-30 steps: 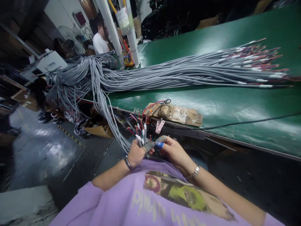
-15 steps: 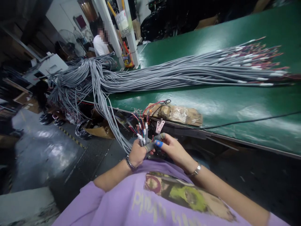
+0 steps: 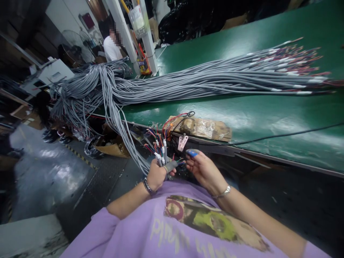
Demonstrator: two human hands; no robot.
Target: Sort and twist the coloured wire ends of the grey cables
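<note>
My left hand [image 3: 158, 175] is wrapped round a bunch of grey cables [image 3: 134, 154] in front of my body. Their ends stick up past the fist, with white bands and thin coloured wires [image 3: 152, 141] fanning out. A few loose wire ends [image 3: 181, 162] point right from beside my taped left thumb. Just right of these, apart from the cables, is my right hand [image 3: 202, 168]. Its blue-taped thumb and forefinger are pinched together and the other fingers curl in; whatever they may hold is too small to see. A pink clothes peg [image 3: 182, 142] hangs at the bench edge just beyond.
A green bench [image 3: 268, 114] bears a long bundle of grey cables [image 3: 188, 80]. Near its edge lies a tape-wrapped wooden block [image 3: 204, 128] with red and black wires. A cardboard box [image 3: 113, 145] stands below. Farther back are a white post [image 3: 150, 53] and a person in white [image 3: 111, 48].
My right hand has come away from my left hand, moving a little to the right and up. The loose wire ends beside the left thumb now show. My left hand keeps its hold on the cables.
</note>
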